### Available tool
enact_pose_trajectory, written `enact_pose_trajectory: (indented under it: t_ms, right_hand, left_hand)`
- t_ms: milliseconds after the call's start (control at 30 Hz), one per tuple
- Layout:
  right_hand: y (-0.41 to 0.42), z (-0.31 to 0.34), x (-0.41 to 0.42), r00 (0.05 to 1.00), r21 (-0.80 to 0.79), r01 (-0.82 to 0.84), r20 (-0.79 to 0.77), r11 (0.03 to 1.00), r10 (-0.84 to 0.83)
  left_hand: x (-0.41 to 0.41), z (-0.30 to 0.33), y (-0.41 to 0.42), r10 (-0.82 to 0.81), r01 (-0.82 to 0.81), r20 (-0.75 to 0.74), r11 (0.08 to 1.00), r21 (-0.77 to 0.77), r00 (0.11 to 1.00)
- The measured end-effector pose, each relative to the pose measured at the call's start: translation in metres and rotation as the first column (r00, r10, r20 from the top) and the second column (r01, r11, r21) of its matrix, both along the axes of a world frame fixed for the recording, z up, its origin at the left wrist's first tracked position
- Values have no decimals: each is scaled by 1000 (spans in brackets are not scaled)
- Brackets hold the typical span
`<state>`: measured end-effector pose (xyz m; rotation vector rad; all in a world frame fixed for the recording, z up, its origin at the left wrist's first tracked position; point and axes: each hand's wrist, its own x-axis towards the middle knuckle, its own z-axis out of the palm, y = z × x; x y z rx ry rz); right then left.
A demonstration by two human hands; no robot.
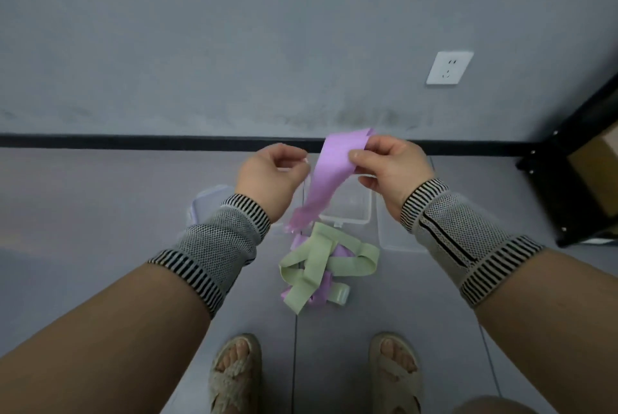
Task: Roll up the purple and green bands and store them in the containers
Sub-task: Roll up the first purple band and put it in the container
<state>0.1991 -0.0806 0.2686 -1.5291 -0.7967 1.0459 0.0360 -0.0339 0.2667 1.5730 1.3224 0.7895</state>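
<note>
My right hand (384, 166) pinches the top end of a purple band (329, 176), which hangs down in a long strip toward the floor. My left hand (271, 173) is raised just left of the strip, fingers curled, with a narrow gap to the band's edge and nothing visible in it. On the floor below lies a tangled pile of green bands (317, 263) and purple bands (341, 251). Behind the pile stands a clear plastic container (354, 213), partly hidden by the hanging strip. A second clear piece (394, 236) lies to its right.
A pale purple-tinted lid or box (205, 203) sits on the floor behind my left wrist. A black shelf frame (568, 186) stands at the right. The grey wall has a black skirting strip and a socket (449, 67). My sandalled feet (234, 377) stand near the pile.
</note>
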Motion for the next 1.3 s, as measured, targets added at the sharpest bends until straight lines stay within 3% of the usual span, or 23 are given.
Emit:
enact_pose_trajectory:
  t_ms: [100,200,267,367,500,600,833,1033,1200,1300]
  right_hand:
    - [-19,27,-2,984,107,-10,175,994,-9]
    - [-39,49,-12,931,110,-131,356,985,84]
    - [-51,61,-19,947,124,-225,259,966,188]
    - [-63,76,-20,964,96,-258,84,961,251]
    - [-71,83,-12,991,102,-122,67,987,116]
    - [-75,77,-8,996,126,-2,91,992,-9]
    - [-81,52,-32,998,146,18,52,989,-25]
    - [-88,28,-52,985,212,8,168,977,-44]
    - [-83,17,-72,945,157,-122,320,980,67]
    - [-76,12,-75,950,133,-113,305,985,68]
  left_hand:
    - [0,25,-24,78,-79,91,997,14,993]
    - [8,47,-52,-68,79,198,996,-48,978]
    - [13,59,-64,-129,144,209,988,-60,969]
    - [13,73,-70,-75,91,228,994,-60,971]
    - [9,83,-73,25,29,326,987,-158,945]
    - [2,85,-77,18,33,318,988,-154,948]
    - [-18,76,-87,68,48,434,967,-250,898]
    - [-33,52,-91,134,63,511,934,-351,849]
    - [-32,39,-85,195,104,619,904,-414,761]
    - [-26,35,-81,183,130,619,896,-425,763]
